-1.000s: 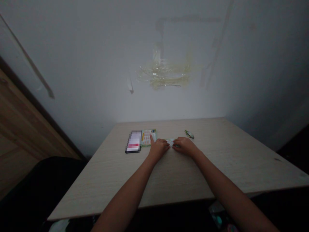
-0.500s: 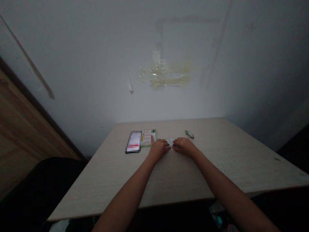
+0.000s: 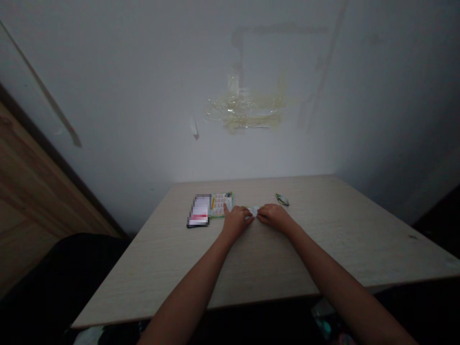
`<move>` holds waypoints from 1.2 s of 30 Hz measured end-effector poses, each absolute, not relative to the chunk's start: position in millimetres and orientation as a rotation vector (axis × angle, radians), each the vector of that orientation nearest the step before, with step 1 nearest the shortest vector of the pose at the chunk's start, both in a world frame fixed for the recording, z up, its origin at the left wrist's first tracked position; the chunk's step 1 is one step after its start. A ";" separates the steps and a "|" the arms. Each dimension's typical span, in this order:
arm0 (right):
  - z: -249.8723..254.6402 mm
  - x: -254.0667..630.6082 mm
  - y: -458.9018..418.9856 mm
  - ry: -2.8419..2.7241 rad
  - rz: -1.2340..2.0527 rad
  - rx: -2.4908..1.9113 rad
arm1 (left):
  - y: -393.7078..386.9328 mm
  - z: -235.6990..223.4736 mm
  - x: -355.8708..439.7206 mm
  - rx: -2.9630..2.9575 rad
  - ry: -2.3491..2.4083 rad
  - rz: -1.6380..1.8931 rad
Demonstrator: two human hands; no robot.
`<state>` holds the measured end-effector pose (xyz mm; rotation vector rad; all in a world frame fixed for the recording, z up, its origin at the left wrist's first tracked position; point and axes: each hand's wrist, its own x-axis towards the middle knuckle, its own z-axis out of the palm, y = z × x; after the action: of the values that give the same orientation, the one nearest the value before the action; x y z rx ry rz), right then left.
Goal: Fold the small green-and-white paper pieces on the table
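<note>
Between my two hands a small piece of printed paper point(image 3: 253, 211), whitish with green edges, lies on the table. My left hand point(image 3: 237, 220) has its fingers closed on the paper's left side, its thumb raised towards a printed booklet. On the right side, the fingers of my right hand point(image 3: 275, 215) are bunched and pressed on the same paper. My fingers cover most of it, so its full shape is hidden. Just left of my left hand lies the colourful printed booklet point(image 3: 220, 205), with a phone point(image 3: 199, 211) beside it, its screen blurred.
A small folded green-and-white paper piece point(image 3: 282, 199) lies behind my right hand. The pale wooden table point(image 3: 172, 268) meets a wall point(image 3: 143, 96) with peeling clear tape point(image 3: 251, 112). A dark chair-like shape point(image 3: 72, 273) stands at the left, near wooden boards point(image 3: 32, 201).
My fingers have shifted very slightly on the paper, and the left thumb has moved a little left. The booklet, phone and folded piece have stayed in place.
</note>
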<state>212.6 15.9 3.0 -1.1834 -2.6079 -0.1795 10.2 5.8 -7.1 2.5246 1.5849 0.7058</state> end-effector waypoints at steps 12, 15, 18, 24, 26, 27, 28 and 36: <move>1.4 224.6 20.0 -2.405 0.191 -1.164 | 3.7 -7.3 15.5 2.459 1.632 0.777; 1.1 232.5 20.8 -2.368 0.375 -1.126 | 3.3 -7.5 15.9 2.485 1.643 0.751; -2.6 239.1 22.5 -2.294 0.523 -1.104 | 2.9 -7.3 16.4 2.506 1.651 0.724; -11.0 240.3 26.6 -2.177 0.541 -1.132 | 1.5 -4.0 17.0 2.496 1.651 0.692; -12.7 237.5 28.0 -2.140 0.494 -1.159 | 0.8 -2.4 17.2 2.471 1.664 0.669; -13.3 235.7 28.7 -2.130 0.465 -1.170 | 0.4 -1.5 17.3 2.460 1.671 0.658; -13.9 233.8 29.3 -2.123 0.434 -1.181 | 0.0 -0.8 17.3 2.453 1.674 0.650; -22.2 219.1 39.9 -2.073 0.312 -1.258 | -0.4 -1.2 17.5 2.417 1.653 0.714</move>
<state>219.1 39.9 -22.2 -1.2575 -2.0729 0.3124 17.5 -0.4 -1.2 2.4171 1.6534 0.7142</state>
